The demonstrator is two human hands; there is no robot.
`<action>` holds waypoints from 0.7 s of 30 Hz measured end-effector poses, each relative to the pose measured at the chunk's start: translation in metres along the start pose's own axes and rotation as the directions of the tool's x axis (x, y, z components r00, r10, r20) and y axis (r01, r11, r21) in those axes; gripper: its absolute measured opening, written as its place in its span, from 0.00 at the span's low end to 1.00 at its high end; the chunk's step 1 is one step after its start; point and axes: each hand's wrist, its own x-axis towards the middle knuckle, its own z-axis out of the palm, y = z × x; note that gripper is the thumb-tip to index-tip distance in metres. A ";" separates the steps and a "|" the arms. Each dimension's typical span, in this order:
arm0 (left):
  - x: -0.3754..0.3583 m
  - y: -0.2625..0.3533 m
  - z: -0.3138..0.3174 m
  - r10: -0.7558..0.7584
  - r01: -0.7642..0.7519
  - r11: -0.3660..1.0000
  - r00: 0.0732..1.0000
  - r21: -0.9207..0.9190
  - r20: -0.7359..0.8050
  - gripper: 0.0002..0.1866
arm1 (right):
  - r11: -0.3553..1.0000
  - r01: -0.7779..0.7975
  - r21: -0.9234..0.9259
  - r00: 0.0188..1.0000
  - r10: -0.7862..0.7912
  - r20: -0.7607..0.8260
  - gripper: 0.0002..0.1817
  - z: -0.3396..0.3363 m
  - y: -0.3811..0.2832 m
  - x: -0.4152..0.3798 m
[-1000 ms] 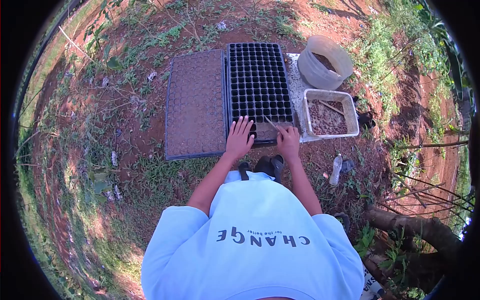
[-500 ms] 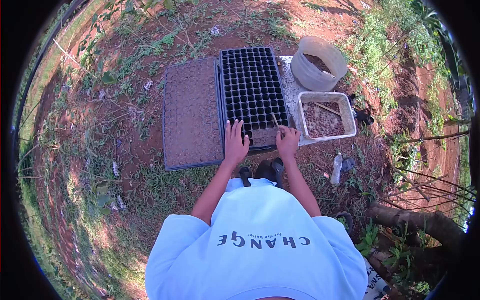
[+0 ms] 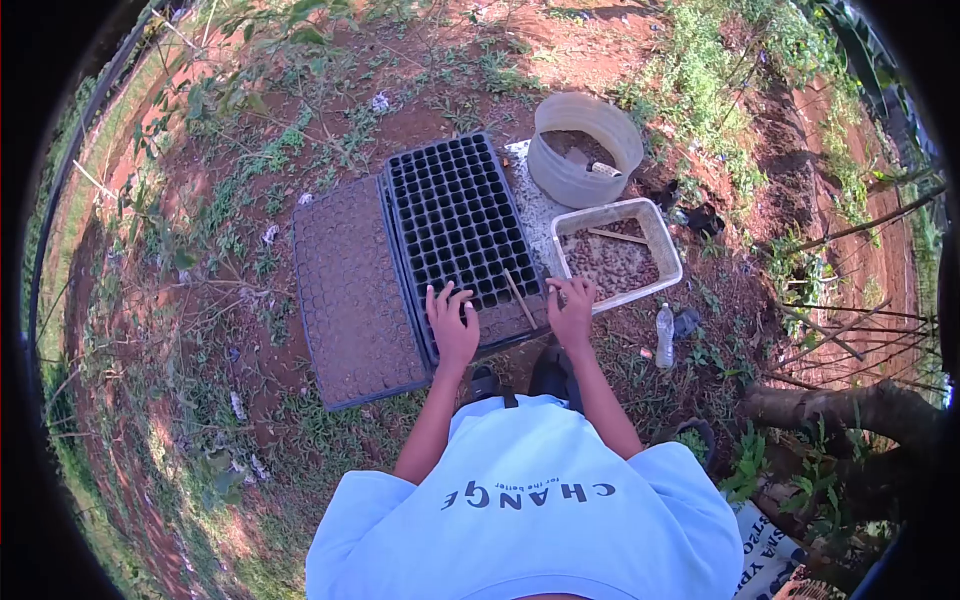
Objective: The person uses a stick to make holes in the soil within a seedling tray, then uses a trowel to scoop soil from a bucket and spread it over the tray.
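Observation:
A black seedling tray [image 3: 455,215] with many square cells lies in front of me, its nearest rows filled with brown soil. My left hand [image 3: 453,328] rests at the tray's near left side, fingers spread and slightly bent over the cells. At the near right corner is my right hand [image 3: 570,314], its fingers apart and holding nothing that I can make out. A thin wooden stick [image 3: 520,299] lies slantwise across the near cells, between the hands and touching neither. Left of this tray sits a second tray [image 3: 350,290] covered with soil.
To the right, a cream rectangular basin [image 3: 668,270] holds brown granular material and another stick [image 3: 617,236]. Behind it stands a round translucent tub [image 3: 580,180] with soil inside. A plastic bottle [image 3: 665,337] stands on the ground, and a thick branch [image 3: 830,412] lies at the right.
The stick was at my right fingertips and now lies on the tray, released. The view has turned and shifted, so trays and containers appear lower and farther left.

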 end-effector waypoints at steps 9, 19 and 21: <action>0.086 0.081 0.088 0.071 -0.067 0.987 0.997 -0.144 0.020 0.09 | 0.999 -0.052 0.013 0.996 0.053 -0.075 0.10 -0.055 0.064 0.069; 0.268 0.154 0.144 0.178 -0.184 0.983 0.973 -0.027 -0.147 0.20 | 0.990 0.139 0.005 0.989 -0.138 -0.055 0.10 -0.072 0.078 0.222; 0.284 0.148 0.173 0.146 -0.139 0.988 0.980 0.063 -0.132 0.25 | 0.985 0.168 -0.024 0.986 -0.169 -0.007 0.11 -0.061 0.082 0.250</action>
